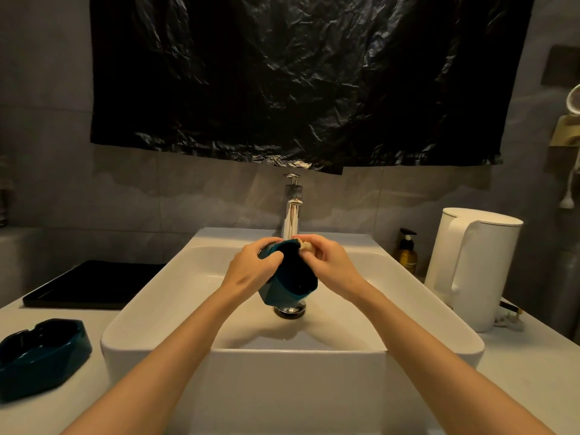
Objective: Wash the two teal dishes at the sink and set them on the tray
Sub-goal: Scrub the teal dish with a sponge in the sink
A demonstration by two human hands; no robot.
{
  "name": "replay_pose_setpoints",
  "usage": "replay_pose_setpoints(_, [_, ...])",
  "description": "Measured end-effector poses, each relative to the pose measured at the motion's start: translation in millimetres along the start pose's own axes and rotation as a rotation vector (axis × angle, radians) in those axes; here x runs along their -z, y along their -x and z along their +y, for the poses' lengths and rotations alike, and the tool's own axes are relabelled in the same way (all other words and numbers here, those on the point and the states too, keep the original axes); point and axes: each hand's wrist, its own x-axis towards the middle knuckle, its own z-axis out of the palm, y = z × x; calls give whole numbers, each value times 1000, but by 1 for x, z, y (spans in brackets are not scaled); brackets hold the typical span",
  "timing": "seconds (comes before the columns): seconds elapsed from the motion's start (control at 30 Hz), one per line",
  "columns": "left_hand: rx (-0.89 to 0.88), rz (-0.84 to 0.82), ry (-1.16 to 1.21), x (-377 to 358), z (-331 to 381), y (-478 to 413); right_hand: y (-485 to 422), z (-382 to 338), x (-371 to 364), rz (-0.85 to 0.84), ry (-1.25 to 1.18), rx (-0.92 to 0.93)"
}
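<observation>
One camera only, up on the person's head, facing forward and down over the sink (282, 387), close enough that both forearms (175, 356) run in from below, wide enough to catch the wall (94, 189) behind the faucet (291, 215).

dim warm light; a crinkled black plastic sheet (298, 73) hangs on the grey tiled wall (194, 196).
</observation>
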Motion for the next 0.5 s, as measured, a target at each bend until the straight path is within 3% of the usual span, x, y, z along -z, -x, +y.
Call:
replay_pose_setpoints(0.13, [-56,60,-48,0,0,1,1,0,0,128,132,57])
replay_pose_setpoints(0.27, [-105,109,-97,0,0,4,2,2,-2,132,153,5])
replay_pose_setpoints(0.4, [-132,241,-62,3,5,5,2,3,-3,92,99,-94])
replay_pose_setpoints(0.5, [-163,279,-10,8,7,5,0,-2,-7,16,-87,-196])
